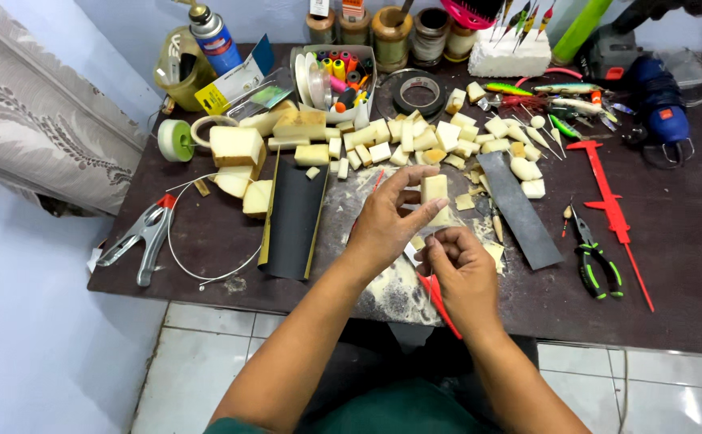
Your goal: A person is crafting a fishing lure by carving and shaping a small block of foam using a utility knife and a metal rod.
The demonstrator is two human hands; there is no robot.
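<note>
My left hand (387,219) holds a small pale yellow foam block (434,191) upright between thumb and fingers, above the dusty middle of the dark worktable (680,265). Just below it, my right hand (462,269) grips a red-handled cutter knife (439,301), its blade end pointing up toward the block's lower edge. Foam shavings and dust lie on the table under both hands. Many cut foam blocks (415,141) lie in a row beyond my hands.
A black sandpaper sheet (293,217) lies left, a dark sanding strip (520,209) right. Green-handled pliers (596,257), a red caliper (612,205), a metal clamp (142,237), a tape roll (419,92), fishing lures (560,100), a gas torch can (214,40) and a blue tool (660,100) surround them.
</note>
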